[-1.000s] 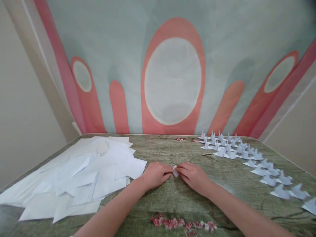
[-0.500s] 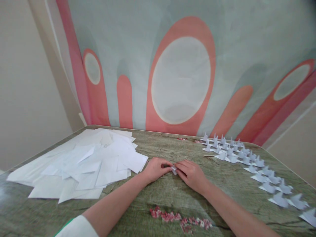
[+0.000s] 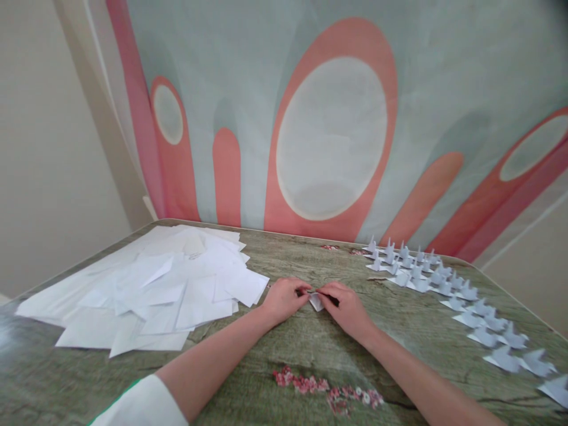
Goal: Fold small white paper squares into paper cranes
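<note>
1. The left hand point(image 3: 285, 298) and the right hand point(image 3: 347, 310) meet near the middle of the surface point(image 3: 248, 378), which has a greenish-brown wood-grain look.
2. Both hands are drawn narrow, fingertips pinching a small, white, folded piece of paper point(image 3: 316, 302) from either side; its exact folds are too small to make out.
3. That piece lies between the two hands, its lower corner pointing towards the person; whether it touches the surface, I cannot tell.
4. Left of the hands spreads a loose, overlapping heap of flat white paper sheets point(image 3: 151, 296), its nearest corner just beside the left wrist.
5. On the right stand many white folded-paper birds point(image 3: 486, 337) in slanting rows, well apart from the right hand.
6. Pink and white printed blossoms point(image 3: 328, 387) mark the surface nearer the person, between the forearms.
7. A white fabric sleeve with a green edge point(image 3: 146, 405) covers part of the left arm.
8. Behind the surface rises a grey-green backdrop with coral-pink arches point(image 3: 239, 77).
</note>
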A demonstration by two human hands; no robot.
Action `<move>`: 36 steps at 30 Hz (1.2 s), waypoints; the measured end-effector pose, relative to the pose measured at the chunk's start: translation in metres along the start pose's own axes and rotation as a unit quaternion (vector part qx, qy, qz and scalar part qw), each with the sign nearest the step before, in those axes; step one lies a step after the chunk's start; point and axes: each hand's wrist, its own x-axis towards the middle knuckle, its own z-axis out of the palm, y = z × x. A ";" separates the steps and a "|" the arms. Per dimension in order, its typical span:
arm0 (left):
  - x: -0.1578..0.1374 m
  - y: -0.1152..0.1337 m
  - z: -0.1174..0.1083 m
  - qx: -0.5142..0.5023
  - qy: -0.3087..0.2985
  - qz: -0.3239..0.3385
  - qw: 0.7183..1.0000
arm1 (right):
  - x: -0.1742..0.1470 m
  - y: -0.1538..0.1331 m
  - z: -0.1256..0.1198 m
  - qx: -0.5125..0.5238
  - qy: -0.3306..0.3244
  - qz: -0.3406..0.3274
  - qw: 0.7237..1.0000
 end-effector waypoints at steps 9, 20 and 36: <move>-0.002 0.007 -0.005 0.027 0.001 0.014 1.000 | 0.008 -0.005 0.003 0.011 0.000 0.032 0.999; -0.007 0.019 -0.003 0.080 0.033 -0.001 0.996 | 0.002 -0.003 0.009 0.041 0.015 0.039 0.998; -0.009 0.008 -0.003 -0.034 0.009 -0.028 0.999 | 0.001 0.002 0.010 0.053 0.011 0.039 0.998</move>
